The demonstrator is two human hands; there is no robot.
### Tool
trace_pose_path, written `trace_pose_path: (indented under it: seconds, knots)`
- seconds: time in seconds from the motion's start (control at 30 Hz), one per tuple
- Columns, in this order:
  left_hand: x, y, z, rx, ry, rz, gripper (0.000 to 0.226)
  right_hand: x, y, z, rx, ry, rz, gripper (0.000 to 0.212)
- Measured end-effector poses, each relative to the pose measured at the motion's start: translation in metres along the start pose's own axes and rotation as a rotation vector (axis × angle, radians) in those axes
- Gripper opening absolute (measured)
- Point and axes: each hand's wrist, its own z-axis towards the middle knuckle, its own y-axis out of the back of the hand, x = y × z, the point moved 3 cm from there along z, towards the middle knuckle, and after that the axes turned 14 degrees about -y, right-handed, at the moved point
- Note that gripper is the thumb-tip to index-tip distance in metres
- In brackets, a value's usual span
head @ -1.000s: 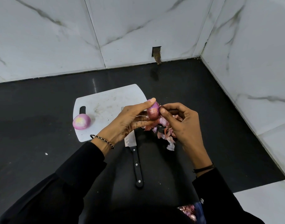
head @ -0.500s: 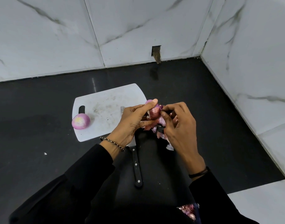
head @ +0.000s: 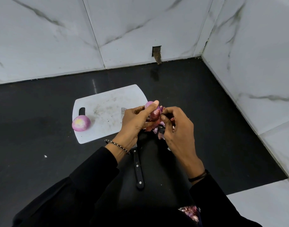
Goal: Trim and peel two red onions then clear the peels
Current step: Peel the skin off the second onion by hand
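Observation:
My left hand (head: 134,122) grips a red onion (head: 154,113) above the right edge of the white cutting board (head: 106,108), thumb laid over its top. My right hand (head: 178,126) pinches a strip of skin at the onion's right side. Loose red peels (head: 154,128) hang and lie under both hands. A peeled onion (head: 81,123) rests at the board's left end. A black-handled knife (head: 138,167) lies between my forearms, its blade mostly hidden under my left hand.
The black countertop (head: 42,145) runs to marble walls at the back and right, meeting in a corner (head: 201,57). A white surface (head: 263,203) borders the counter at the lower right. A small white fleck (head: 45,156) lies on the counter at left.
Both hands have closed in around the onion; the right hand's fingers curled tighter against its side, and the left thumb slid over its top. The peeled onion and knife stayed put.

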Motion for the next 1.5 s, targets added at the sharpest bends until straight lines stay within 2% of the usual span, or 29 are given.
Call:
trace_pose_path:
  seconds: [0.2,0.47,0.7,1.0,1.17,1.33,1.5]
  knots:
    - [0.002,0.005,0.011,-0.049,-0.012,0.038,0.040,0.018,-0.018,-0.017,0.067,0.030,0.013,0.013]
    - [0.004,0.023,0.023,-0.122,0.074,-0.094,0.041,0.007,-0.009,-0.012,0.167,-0.014,0.084,0.015]
    - [0.000,0.028,0.021,0.041,0.109,-0.079,0.051,-0.007,0.007,-0.005,0.061,-0.249,0.139,0.008]
    - [0.001,0.024,0.013,0.220,0.120,-0.132,0.038,-0.021,0.026,0.004,-0.103,-0.283,0.072,0.010]
    - [0.000,0.020,0.012,0.254,0.086,-0.108,0.034,-0.025,0.027,0.010,-0.044,-0.275,-0.020,0.008]
    - [0.001,0.016,0.014,0.281,0.042,-0.029,0.037,-0.004,0.023,0.014,0.093,-0.176,0.120,0.014]
    - [0.002,0.015,0.015,0.290,0.049,-0.042,0.041,0.002,0.016,0.018,0.166,-0.120,0.128,0.020]
